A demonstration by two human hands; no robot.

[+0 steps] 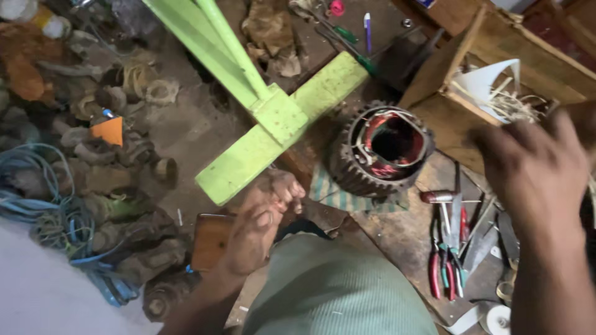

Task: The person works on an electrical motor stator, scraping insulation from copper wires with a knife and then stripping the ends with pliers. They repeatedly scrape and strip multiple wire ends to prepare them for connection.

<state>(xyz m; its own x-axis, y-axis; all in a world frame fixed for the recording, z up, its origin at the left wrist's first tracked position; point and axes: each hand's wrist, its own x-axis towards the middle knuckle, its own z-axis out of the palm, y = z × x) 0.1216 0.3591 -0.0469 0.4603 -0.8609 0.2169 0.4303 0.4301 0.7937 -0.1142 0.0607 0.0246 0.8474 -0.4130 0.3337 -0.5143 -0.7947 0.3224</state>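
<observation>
Motor stator with copper-red windings inside a dark ribbed casing, standing on end near the frame's centre, open bore facing up, resting on a striped blue-green cloth spread over the wooden bench. Right hand at four o'clock from the stator, well apart from it, back turned to the camera, fingers spread loosely and blurred, closed on nothing visible. Left hand at seven o'clock from the stator, fingers curled near the lower end of a light green wooden crossbar; whether touching the bar or gripping anything, cannot tell. Brown wooden block just beside that hand at nine o'clock. Green-trousered knee below, at six o'clock from the stator. Crossbar joined to long green beams running up toward eleven o'clock. Wooden box at two o'clock from the stator, with white paper and pale straw-like strips inside. Red-handled pliers, a small hammer and flat metal blades lying on the bench at five o'clock. Screwdrivers and a pen at twelve o'clock. Blue cable coil and a heap of grimy motor parts on the floor far off at nine o'clock, an orange piece among them.
</observation>
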